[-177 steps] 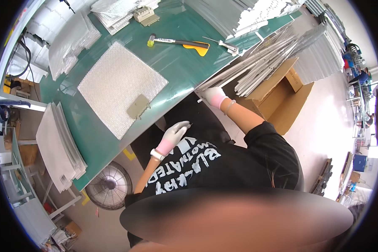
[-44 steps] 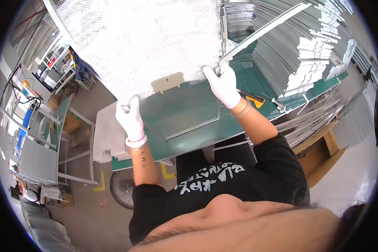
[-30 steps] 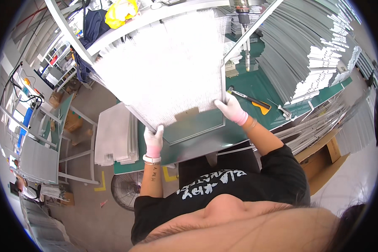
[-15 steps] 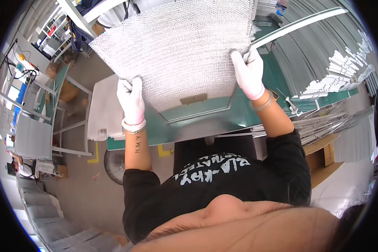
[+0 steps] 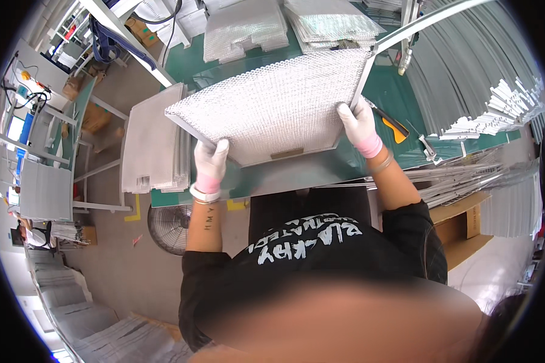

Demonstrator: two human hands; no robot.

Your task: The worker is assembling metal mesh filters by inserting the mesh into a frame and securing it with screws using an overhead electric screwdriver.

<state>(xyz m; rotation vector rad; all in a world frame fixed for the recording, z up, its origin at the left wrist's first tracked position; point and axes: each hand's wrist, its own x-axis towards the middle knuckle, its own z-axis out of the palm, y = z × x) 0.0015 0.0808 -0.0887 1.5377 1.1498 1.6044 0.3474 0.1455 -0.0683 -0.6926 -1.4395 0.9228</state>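
Observation:
A silvery metal mesh panel (image 5: pixel 272 103) is tilted up over the green table, held between my two white-gloved hands. My left hand (image 5: pixel 211 162) is closed on its left edge near the lower corner, thumb on top, where a thin metal frame strip runs along the side. On the right edge my right hand (image 5: pixel 360 127) grips the panel and frame together. A long frame strip (image 5: pixel 430 24) slants from the panel's far right corner toward the upper right, apart from the mesh's far edge. A small tan plate (image 5: pixel 287 153) shows at the near edge.
Stacked mesh sheets (image 5: pixel 154 139) lie at the table's left, with more stacks (image 5: pixel 245 30) at the back. An orange-handled tool (image 5: pixel 396 130) and a small metal tool (image 5: pixel 429 149) lie right. Grey strips (image 5: pixel 466 72) are piled beyond. A floor fan (image 5: pixel 171 227) stands below.
The mesh panel has come down and tilted lower, uncovering the stacks behind it. Its left edge now lies along the left frame strip. My left hand has moved right and nearer me.

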